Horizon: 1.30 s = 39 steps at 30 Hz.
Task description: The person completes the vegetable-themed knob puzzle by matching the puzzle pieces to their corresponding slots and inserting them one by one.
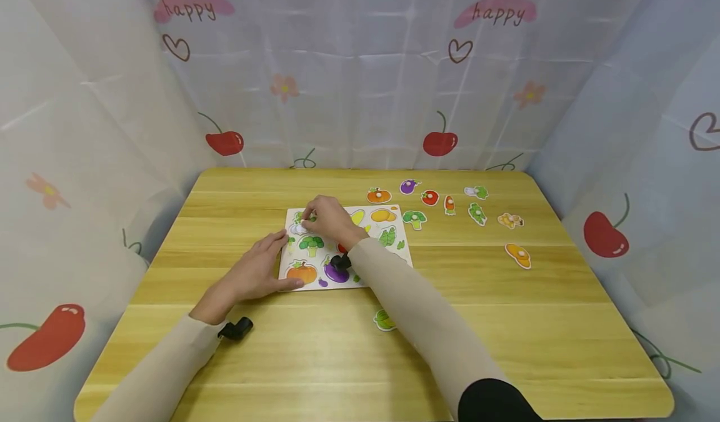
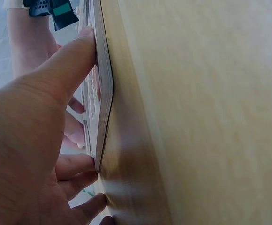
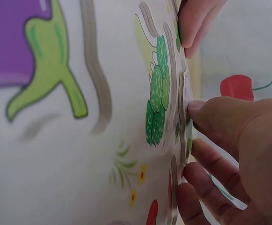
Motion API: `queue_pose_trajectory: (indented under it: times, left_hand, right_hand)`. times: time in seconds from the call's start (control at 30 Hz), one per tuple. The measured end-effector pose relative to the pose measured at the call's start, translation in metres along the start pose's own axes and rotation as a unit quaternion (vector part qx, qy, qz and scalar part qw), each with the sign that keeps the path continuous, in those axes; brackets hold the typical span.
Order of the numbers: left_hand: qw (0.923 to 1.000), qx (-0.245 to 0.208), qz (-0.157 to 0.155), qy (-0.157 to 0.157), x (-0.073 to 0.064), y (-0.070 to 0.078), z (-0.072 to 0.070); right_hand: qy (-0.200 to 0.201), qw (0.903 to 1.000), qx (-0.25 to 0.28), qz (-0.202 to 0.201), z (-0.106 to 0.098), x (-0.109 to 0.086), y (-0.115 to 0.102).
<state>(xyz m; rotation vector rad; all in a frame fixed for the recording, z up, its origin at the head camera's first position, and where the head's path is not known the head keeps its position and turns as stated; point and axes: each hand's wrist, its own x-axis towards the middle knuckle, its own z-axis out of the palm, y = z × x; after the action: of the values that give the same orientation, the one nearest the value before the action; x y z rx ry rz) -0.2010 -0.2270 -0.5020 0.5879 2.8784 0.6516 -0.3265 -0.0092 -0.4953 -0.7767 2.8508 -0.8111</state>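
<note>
A vegetable puzzle board (image 1: pixel 347 281) lies flat on the table. My left hand (image 1: pixel 255 271) rests at its near left corner. In the left wrist view the thumb (image 2: pixel 72 61) presses the board's edge, and the other fingers touch the left side. Reaching across the board, my right hand (image 1: pixel 332 219) pinches a white puzzle piece (image 1: pixel 298 229) at the far left corner. In the right wrist view the piece (image 3: pixel 185 117) appears edge-on between thumb and fingers, so its picture is mostly hidden. Broccoli (image 1: pixel 311 244), pumpkin (image 1: pixel 302 273) and eggplant (image 1: pixel 336 273) pictures show on the board.
Loose puzzle pieces lie right of the board: a pumpkin (image 1: pixel 379 195), an eggplant (image 1: pixel 409 186), a tomato (image 1: pixel 430 197), a carrot (image 1: pixel 449 205), a broccoli (image 1: pixel 415 219) and several others. A green piece (image 1: pixel 384 321) lies near the right forearm. A printed curtain (image 1: pixel 349 97) surrounds the table (image 1: pixel 292 359).
</note>
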Motion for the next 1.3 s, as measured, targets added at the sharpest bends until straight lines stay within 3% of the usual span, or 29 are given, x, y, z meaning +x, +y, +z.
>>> queue_pose_trajectory:
  times: [0.9,1.07,1.3]
  left_hand:
    - [1.0,0.001,-0.002,0.004,-0.001,-0.003,0.001]
    - [1.0,0.005,0.0,0.005,-0.002,-0.004,0.003]
    - [1.0,0.007,-0.005,-0.001,-0.002,-0.005,0.004]
  right_hand:
    - [0.02,0.9992,0.021,0.029,0.014,0.005,-0.005]
    - [0.021,0.9994,0.02,0.018,0.012,0.002,-0.003]
    - [0.01,0.9989,0.029,0.036,0.002,-0.005,0.006]
